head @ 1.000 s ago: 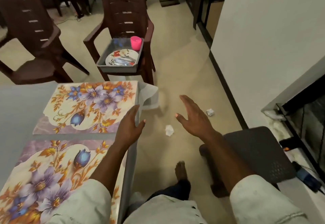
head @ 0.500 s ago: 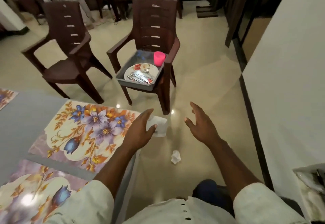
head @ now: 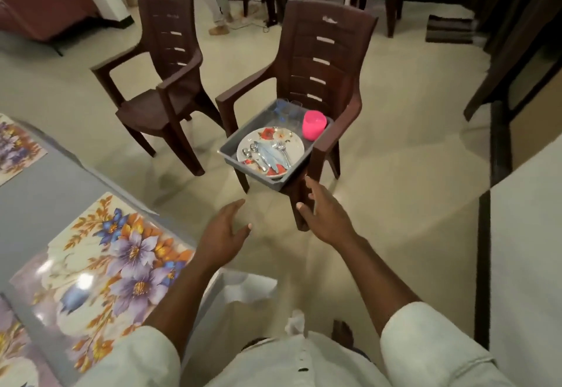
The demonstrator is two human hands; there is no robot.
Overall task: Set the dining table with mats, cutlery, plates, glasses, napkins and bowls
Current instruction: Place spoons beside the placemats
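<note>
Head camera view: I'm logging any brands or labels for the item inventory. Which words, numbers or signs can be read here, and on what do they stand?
None can be read.
The floral mat on the table shows only flowers, no lettering.
The plate in the grey tray has a flower print only.
The pink cup shows no marking.
The brown chair shows a small pale patch on its backrest top, too blurred to tell whether it is text.

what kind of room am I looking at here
Most likely a home dining area. A grey table carries floral place mats, brown plastic armchairs stand on a tiled floor, and a tray of plates and cutlery waits on one chair.
</note>
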